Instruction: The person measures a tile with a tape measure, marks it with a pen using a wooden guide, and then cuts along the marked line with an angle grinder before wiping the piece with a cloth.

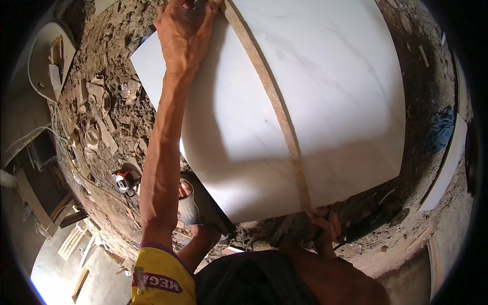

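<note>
The strip lies across the tile, right hand with fingers curled at its near end, left hand partly cropped beyond, both holds unclear, and uneven pressure could skew it

The slab is white with faint grey veining, the strip brown, the sleeve yellow edged purple.
</note>
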A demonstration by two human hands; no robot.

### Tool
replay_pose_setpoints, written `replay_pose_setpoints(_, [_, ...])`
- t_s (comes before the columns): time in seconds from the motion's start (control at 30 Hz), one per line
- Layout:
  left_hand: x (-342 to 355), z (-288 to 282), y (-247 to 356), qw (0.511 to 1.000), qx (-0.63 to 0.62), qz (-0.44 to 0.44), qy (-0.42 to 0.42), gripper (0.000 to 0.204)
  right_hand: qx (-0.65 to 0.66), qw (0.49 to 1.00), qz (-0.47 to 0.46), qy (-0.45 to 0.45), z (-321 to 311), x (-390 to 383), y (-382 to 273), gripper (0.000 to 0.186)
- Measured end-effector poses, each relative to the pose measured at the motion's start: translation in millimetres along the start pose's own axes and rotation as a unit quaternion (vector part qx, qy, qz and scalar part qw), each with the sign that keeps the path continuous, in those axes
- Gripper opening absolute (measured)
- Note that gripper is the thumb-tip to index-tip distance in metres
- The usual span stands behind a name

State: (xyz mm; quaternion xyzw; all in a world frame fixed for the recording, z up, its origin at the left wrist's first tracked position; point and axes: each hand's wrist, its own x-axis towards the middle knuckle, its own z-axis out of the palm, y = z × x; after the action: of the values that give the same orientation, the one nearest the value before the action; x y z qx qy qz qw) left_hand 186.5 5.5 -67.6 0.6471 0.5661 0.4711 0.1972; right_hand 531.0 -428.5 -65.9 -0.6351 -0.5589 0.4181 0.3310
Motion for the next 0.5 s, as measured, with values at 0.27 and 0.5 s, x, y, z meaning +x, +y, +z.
replay_pose_setpoints(0.27, [-3.1, 2.9, 2.3, 0.986, 0.151, 0.064, 0.014, 0.014, 0.007, 0.999, 0.04, 0.002, -3.3, -2.7, 1.3, 0.019])
replay_pose_setpoints(0.5, [-5.0, -26.5, -10.5, 0.927, 0.304, 0.207, -0.074, 0.041, 0.037, 0.974, 0.217, -0.045, -16.7, -13.9, 6.7, 0.018])
